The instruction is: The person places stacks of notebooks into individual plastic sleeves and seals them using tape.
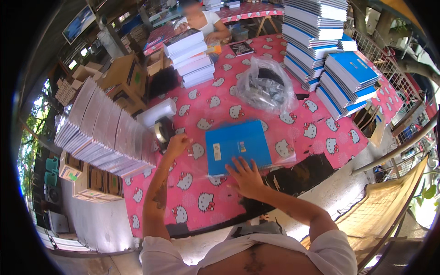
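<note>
A blue spiral notebook (238,144) lies flat on the pink patterned table cover (206,201) in front of me. Clear plastic (285,155) shows around its edges. My right hand (247,176) rests on the notebook's near edge with fingers spread. Left of the notebook, my left hand (178,145) is raised with its fingers drawn together; whatever they pinch, if anything, is too small to make out. Close beyond that hand stands a dark tape dispenser (164,130) with a roll on it. A white roll (158,113) lies just behind the dispenser.
Tall stacks of plastic-wrapped notebooks (103,128) stand at left, with cardboard boxes (123,78) behind. A clear plastic bag (266,87) sits beyond the notebook. More blue notebooks (350,68) are piled at right, and white stacks (189,55) stand far left. Another person (204,23) sits across the table.
</note>
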`<state>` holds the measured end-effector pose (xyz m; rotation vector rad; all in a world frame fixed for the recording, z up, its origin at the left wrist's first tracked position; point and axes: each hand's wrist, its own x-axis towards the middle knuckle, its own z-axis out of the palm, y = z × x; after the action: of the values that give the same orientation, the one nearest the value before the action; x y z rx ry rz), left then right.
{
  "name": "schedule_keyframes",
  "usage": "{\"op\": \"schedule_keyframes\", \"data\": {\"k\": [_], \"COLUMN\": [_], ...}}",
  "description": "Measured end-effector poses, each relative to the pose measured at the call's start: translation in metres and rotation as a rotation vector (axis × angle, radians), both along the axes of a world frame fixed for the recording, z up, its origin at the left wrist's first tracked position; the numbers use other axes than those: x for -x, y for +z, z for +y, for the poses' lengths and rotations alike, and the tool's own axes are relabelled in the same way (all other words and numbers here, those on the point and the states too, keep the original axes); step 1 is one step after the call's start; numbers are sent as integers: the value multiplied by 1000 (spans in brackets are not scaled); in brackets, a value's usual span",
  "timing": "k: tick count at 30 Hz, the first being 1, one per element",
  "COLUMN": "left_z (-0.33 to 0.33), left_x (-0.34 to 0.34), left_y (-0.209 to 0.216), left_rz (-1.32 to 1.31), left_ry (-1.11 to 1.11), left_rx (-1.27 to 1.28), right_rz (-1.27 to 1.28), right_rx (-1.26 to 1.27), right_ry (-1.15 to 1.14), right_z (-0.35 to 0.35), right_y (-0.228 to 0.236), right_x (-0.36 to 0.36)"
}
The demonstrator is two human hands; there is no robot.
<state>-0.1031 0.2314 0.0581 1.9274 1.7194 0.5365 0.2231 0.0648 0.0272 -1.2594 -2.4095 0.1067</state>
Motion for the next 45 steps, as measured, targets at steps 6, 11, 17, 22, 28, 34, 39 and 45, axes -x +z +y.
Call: {"op": "schedule_keyframes", "data": {"k": [6,11,17,22,28,34,39,45], "left_z": [154,231,216,91,-6,-81,-87,-96], "left_x": [-93,-142,-132,-137,-143,-165,-178,-169], "left_y": [-33,-78,-6,79,45,-42,-48,-60], "left_rz": [9,289,288,275,352,260,149,154], "left_ry": [-147,-190,-532,-612,-568,-392,-222,-221], "left_rx": [-276,-559,-269,-563,-574,-472,-326,-511], "right_rz": [-81,-102,-62,-102,-56,-114,70,723], "right_rx": [160,196,194,152,74,37,42,213], "right_ry": [-65,-81,-71,-35,-40,-36,-6,-446], "right_z": [10,11,8,12,20,22,26,107], "right_y": [-9,-6,-11,-11,-24,-35,-35,-72], "right_x": [15,17,16,17,17,17,9,-36]}}
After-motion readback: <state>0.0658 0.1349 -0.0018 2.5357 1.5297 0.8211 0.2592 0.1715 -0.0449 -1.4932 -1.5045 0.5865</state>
